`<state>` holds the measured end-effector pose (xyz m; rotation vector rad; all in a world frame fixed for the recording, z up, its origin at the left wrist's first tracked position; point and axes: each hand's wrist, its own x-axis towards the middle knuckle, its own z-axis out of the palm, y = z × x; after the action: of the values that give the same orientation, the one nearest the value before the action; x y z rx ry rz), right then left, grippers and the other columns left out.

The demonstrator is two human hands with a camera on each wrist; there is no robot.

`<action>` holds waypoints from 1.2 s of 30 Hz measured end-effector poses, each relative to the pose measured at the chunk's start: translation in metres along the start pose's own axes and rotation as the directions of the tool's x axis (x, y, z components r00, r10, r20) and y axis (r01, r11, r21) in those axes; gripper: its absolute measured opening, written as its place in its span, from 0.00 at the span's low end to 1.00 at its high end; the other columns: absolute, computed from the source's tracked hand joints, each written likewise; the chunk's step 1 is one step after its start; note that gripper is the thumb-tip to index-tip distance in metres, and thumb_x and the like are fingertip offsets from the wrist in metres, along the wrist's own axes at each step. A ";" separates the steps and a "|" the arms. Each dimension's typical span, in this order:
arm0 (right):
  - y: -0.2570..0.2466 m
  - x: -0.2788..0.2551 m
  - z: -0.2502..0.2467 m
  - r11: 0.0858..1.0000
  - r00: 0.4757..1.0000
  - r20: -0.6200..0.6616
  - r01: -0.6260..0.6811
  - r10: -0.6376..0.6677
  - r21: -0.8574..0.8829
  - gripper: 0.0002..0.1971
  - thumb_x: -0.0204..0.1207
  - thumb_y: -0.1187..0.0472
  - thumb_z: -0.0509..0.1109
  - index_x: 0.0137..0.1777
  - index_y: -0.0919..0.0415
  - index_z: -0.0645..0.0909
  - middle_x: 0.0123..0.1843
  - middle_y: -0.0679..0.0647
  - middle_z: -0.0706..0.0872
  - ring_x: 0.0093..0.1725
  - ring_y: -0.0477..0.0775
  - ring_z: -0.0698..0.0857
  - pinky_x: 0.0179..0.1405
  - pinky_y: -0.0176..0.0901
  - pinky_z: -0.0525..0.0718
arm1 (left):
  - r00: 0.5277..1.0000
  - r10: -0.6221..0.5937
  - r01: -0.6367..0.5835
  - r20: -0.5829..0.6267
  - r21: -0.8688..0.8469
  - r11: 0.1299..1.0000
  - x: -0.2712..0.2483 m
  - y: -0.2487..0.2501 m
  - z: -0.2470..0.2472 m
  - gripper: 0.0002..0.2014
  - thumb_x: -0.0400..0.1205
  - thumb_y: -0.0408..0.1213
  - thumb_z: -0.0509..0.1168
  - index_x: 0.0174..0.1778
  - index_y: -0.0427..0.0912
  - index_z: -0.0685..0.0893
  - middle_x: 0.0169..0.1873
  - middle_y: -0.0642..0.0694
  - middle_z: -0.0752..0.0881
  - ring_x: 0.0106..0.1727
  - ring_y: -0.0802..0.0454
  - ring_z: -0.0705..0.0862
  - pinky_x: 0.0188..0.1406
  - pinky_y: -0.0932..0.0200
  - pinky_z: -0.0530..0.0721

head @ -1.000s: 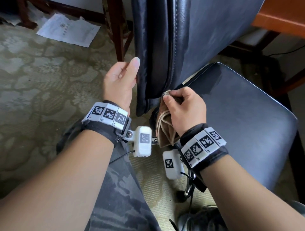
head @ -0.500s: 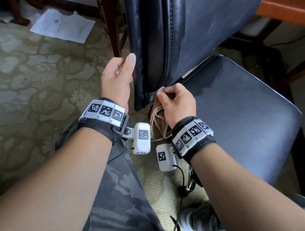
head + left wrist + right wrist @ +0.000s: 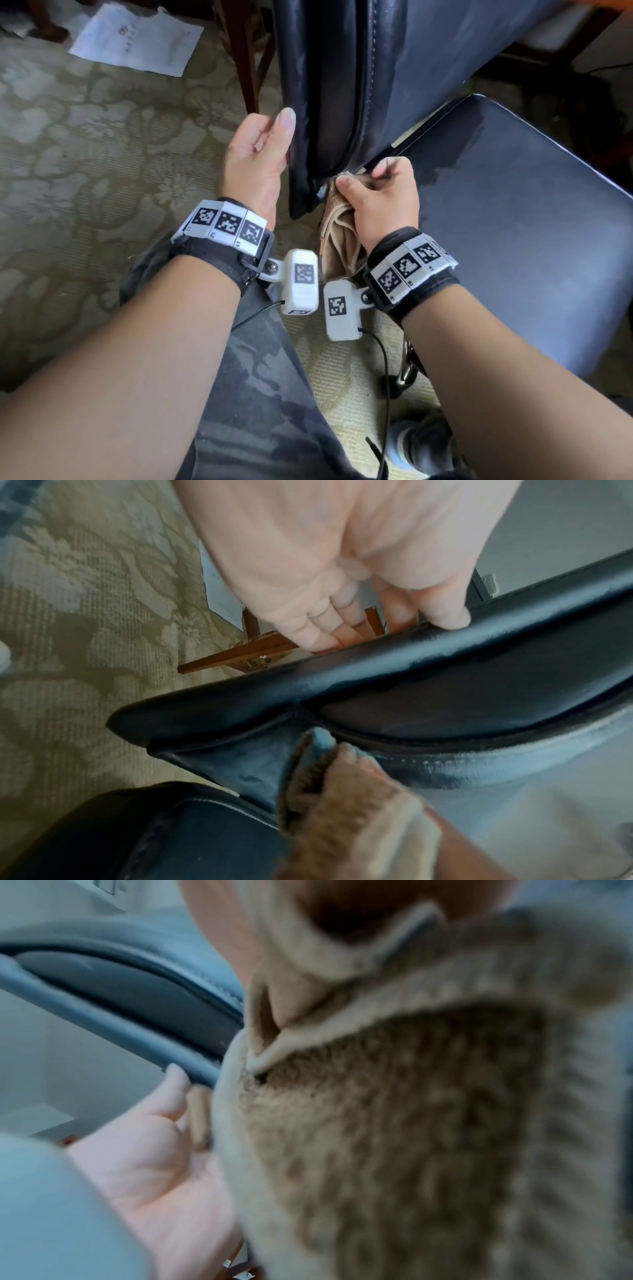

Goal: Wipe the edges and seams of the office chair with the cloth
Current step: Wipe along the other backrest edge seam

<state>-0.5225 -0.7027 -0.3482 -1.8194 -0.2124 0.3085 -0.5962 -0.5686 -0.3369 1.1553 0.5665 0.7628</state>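
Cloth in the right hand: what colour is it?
Tan-beige fuzzy cloth; shows best in the right wrist view.

Black leather office chair (image 3: pixel 359 85), backrest upright, seams stitched; folded tan cloth (image 3: pixel 340 233) bunched against its lower corner seam.
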 end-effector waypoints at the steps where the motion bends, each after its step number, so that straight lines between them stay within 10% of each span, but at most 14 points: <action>1: -0.004 0.000 -0.004 1.000 1.000 -0.003 0.014 -0.014 0.009 0.20 0.61 0.47 0.80 0.39 0.38 0.68 0.34 0.53 0.82 0.34 0.60 0.82 0.45 0.72 0.87 | 1.000 0.010 -0.010 -0.014 0.003 1.000 -0.001 0.000 0.002 0.19 0.81 0.55 0.76 0.43 0.46 0.78 0.48 0.43 0.73 0.52 0.44 0.70 0.56 0.41 0.71; 6: -0.029 -0.005 -0.025 0.993 0.992 -0.041 0.117 -0.117 -0.001 0.21 0.63 0.49 0.81 0.39 0.40 0.67 0.32 0.52 0.80 0.37 0.70 0.85 0.46 0.69 0.87 | 0.992 0.066 -0.059 -0.103 0.076 0.995 -0.007 -0.001 0.011 0.19 0.82 0.57 0.74 0.36 0.52 0.74 0.36 0.45 0.65 0.43 0.43 0.63 0.52 0.46 0.71; 12: -0.034 -0.005 -0.039 0.973 0.976 -0.010 0.214 -0.216 -0.091 0.19 0.72 0.57 0.81 0.43 0.51 0.69 0.29 0.39 0.74 0.29 0.39 0.72 0.36 0.34 0.76 | 0.980 0.079 -0.045 -0.183 0.183 0.982 -0.010 -0.006 0.018 0.18 0.82 0.61 0.69 0.30 0.61 0.73 0.32 0.56 0.64 0.37 0.53 0.63 0.47 0.46 0.64; 26: 0.002 0.013 0.015 0.973 0.992 0.126 0.017 0.012 -0.231 0.18 0.76 0.53 0.78 0.47 0.51 0.68 0.41 0.47 0.83 0.37 0.48 0.80 0.34 0.37 0.74 | 0.983 0.085 -0.050 -0.162 0.211 0.976 0.002 -0.013 0.011 0.18 0.83 0.58 0.69 0.30 0.60 0.74 0.33 0.53 0.64 0.36 0.54 0.63 0.39 0.53 0.66; 36: -0.013 0.011 0.001 0.973 0.998 0.055 0.027 -0.015 -0.228 0.20 0.74 0.53 0.80 0.47 0.51 0.68 0.42 0.47 0.84 0.38 0.45 0.80 0.32 0.31 0.72 | 0.992 0.073 -0.053 -0.107 0.179 0.982 0.001 -0.009 0.010 0.16 0.84 0.54 0.71 0.37 0.51 0.76 0.40 0.43 0.69 0.45 0.45 0.68 0.53 0.43 0.76</action>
<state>-0.5124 -0.6950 -0.3370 -2.0363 -0.3150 0.3282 -0.5862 -0.5757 -0.3421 1.3037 0.7052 0.8498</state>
